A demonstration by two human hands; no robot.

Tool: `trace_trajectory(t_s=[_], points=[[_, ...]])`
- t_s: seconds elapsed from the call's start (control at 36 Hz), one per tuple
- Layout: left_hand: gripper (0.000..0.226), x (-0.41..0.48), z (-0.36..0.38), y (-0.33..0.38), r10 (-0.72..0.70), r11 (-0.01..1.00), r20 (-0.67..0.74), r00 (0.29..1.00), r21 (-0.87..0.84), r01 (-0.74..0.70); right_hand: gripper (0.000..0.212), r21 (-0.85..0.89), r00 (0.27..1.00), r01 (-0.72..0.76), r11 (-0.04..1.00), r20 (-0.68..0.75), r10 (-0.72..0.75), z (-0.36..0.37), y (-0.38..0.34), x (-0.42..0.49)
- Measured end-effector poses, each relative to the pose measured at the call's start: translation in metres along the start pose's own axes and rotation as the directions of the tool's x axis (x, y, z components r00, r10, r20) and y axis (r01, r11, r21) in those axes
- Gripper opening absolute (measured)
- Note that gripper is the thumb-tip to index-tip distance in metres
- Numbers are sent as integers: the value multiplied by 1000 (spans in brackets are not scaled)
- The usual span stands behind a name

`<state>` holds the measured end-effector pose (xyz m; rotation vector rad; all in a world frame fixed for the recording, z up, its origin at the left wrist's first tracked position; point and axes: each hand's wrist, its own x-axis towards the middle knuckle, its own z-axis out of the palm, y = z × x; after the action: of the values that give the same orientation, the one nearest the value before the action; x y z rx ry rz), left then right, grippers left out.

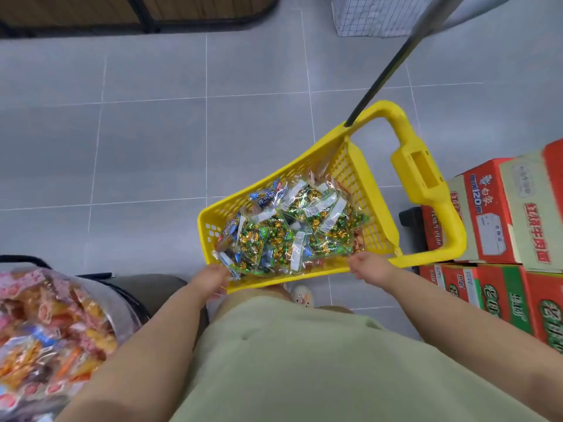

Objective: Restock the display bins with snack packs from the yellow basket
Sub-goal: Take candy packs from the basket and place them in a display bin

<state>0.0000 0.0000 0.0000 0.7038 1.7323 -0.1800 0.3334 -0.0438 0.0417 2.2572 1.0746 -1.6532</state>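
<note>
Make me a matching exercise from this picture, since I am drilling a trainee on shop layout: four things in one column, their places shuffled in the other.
Things
1. yellow basket
2. green-and-gold snack packs
3. red cartons
4. white wire grid panel

Places
A. top right, far across the floor
B. stacked at the right edge
C. centre, with left hand and right hand at its near rim
D. inside the basket

Pairs: 1-C, 2-D, 3-B, 4-A

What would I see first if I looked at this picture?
The bright yellow basket in the middle, heaped with shiny green-and-gold snack packs. Your eye then goes to the left hand and right hand holding its near rim, and the red cartons stacked on the right.
</note>
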Motion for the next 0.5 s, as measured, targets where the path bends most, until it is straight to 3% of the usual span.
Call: trace_trajectory(t_s=[0.25,0.36,0.5], points=[[23,31,-25,95,126,978,18,992,165,-127,27,-92,956,111,990,-262,-132,-40,-63,27],[27,33,-19,124,171,969,75,982,167,-182,60,-332,918,51,942,-356,-175,-51,-67,51],[19,35,-3,139,190,972,99,977,120,-202,97,-431,963,-20,902,-251,-98,-45,-61,73]])
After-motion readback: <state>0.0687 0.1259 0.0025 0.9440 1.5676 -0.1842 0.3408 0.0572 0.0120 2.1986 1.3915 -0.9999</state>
